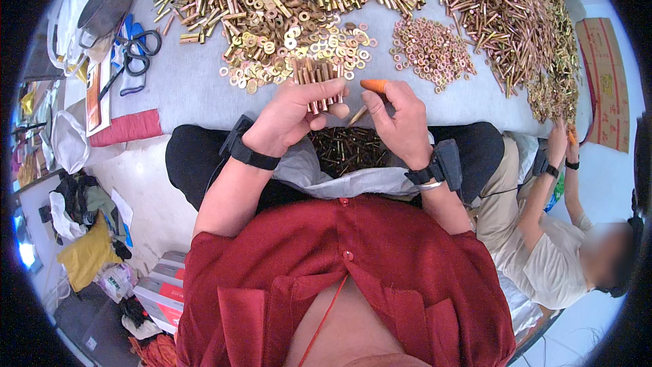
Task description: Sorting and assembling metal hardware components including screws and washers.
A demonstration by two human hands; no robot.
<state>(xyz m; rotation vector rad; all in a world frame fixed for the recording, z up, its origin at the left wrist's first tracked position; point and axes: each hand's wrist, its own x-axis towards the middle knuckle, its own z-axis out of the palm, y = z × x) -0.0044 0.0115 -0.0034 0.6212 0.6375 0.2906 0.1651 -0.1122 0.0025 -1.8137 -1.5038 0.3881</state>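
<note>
Metal tubes [316, 72] in left hand [293, 110]

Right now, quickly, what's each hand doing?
Left hand: closed, holding a bundle of shiny copper-coloured metal tubes.
Right hand: can't tell whether its grip holds the slim brass-coloured metal piece.

Bundled coppery tubes [312, 72]; 1 slanted brassy pin [357, 116] beside them.

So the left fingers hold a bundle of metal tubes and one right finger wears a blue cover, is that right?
Not quite: the head view shows the cover on that right finger is orange, not blue. The left fingers do hold the metal tubes.
</note>
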